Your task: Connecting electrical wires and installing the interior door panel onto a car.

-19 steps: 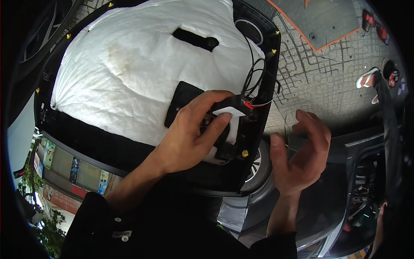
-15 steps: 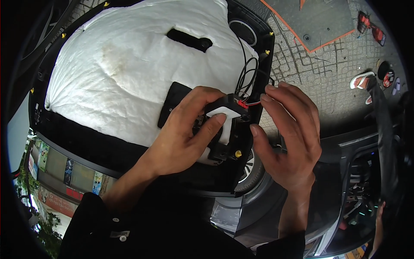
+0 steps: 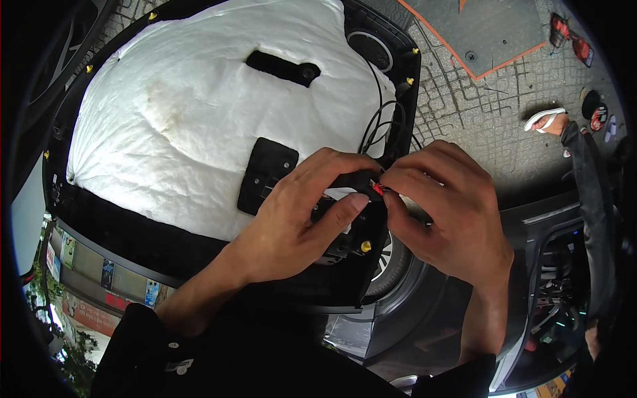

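Note:
A black car door panel (image 3: 142, 215) lies before me, mostly covered by white padding (image 3: 192, 113). Over its right end, my left hand (image 3: 282, 222) is closed around a small black box (image 3: 358, 180) with a whitish face, thumb on the near side. A red connector (image 3: 379, 189) sits at the box's right end. My right hand (image 3: 451, 209) pinches at this connector between thumb and fingertips, which partly hide it. Thin black wires (image 3: 380, 109) loop up behind my hands across the panel's edge.
Yellow clips (image 3: 366, 246) stand along the panel's rim, and a round speaker (image 3: 370, 52) is at its far right corner. A dark car (image 3: 458, 318) is close on the right. On the paving lie a red power tool (image 3: 570, 41) and a grey mat (image 3: 484, 33). Another person's sandalled foot (image 3: 547, 121) shows.
My right hand has moved left from beside the box and closed its fingertips on the red connector. The box in my left hand has shifted slightly right and nearer.

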Demonstrator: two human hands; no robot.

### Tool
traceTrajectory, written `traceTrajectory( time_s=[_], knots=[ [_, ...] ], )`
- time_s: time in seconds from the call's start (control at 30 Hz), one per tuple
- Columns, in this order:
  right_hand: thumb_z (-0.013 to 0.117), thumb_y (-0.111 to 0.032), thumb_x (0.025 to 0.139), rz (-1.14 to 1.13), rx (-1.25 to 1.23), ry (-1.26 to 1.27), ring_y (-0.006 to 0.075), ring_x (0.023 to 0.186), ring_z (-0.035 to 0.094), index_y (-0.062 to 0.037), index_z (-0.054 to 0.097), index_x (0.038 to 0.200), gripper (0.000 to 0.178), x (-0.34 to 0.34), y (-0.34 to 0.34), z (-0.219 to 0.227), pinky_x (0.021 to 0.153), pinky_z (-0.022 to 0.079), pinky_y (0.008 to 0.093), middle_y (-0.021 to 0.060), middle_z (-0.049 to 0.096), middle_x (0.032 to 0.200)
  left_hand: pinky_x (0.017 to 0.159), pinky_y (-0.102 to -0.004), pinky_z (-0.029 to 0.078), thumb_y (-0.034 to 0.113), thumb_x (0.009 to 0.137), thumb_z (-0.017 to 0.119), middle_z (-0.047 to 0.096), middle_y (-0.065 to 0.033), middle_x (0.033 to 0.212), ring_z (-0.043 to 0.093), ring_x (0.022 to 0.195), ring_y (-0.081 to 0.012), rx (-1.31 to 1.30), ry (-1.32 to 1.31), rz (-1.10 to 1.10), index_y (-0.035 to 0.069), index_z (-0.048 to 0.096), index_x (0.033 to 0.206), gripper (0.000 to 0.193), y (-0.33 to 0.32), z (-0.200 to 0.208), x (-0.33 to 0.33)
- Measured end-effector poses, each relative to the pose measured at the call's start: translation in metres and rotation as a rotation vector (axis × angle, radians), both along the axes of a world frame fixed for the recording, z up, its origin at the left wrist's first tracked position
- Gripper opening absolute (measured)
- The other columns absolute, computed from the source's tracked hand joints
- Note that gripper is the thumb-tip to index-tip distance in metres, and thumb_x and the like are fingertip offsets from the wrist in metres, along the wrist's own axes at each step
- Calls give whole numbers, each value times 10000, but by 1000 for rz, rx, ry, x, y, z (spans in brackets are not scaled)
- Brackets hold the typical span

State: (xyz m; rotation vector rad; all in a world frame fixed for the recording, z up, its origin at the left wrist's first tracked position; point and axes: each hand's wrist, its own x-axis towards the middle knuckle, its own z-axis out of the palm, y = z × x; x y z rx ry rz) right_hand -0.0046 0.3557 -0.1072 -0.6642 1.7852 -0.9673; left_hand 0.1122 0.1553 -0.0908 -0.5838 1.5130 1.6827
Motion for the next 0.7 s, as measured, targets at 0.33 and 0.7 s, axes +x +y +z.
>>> traceTrajectory(
  time_s=[0.33,0.7],
  knots=[
    [784,54,610,-10,-22,-84,256,815,674,-36,721,903,313,-12,-4,-11,704,532,358,85,702,875,907,-437,556,70,952,701,709,-178,1181,697,1063,-379,-61,-17,61,-2,613,1249,319,3,-2,-4],
    [787,71,619,-60,-6,-64,256,809,701,-35,726,941,345,-13,-12,-11,736,548,361,84,733,869,891,-444,553,26,930,708,711,-181,1139,691,1038,-391,-58,-32,121,-7,632,1204,286,3,-4,-6]
  ],
)
